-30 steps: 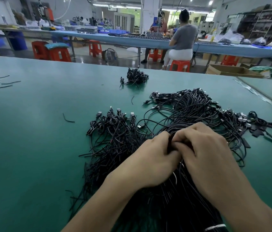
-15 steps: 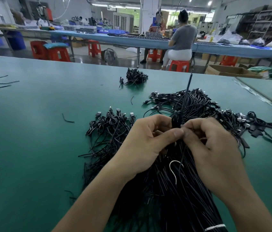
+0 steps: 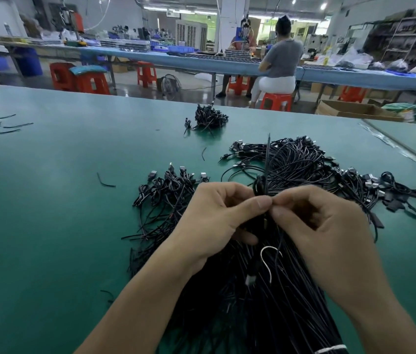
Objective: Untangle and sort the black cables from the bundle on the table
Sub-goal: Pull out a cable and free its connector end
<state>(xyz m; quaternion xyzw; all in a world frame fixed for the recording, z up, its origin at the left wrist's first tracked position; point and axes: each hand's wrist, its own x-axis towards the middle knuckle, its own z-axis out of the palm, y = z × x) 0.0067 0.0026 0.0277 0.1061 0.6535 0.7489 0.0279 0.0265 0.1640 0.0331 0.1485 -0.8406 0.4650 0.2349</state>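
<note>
Over cable bundle (image 3: 252, 290), left hand (image 3: 217, 221) & right hand (image 3: 324, 233) pinching black cable (image 3: 260, 186)

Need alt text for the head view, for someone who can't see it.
The left hand and right hand pinch a coiled black cable, one end sticking up, above the black bundle on the green table. Smaller cable piles lie beyond.

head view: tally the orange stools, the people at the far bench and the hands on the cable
orange stools: 6
people at the far bench: 2
hands pinching the black cable: 2, left hand and right hand
total: 10
</note>
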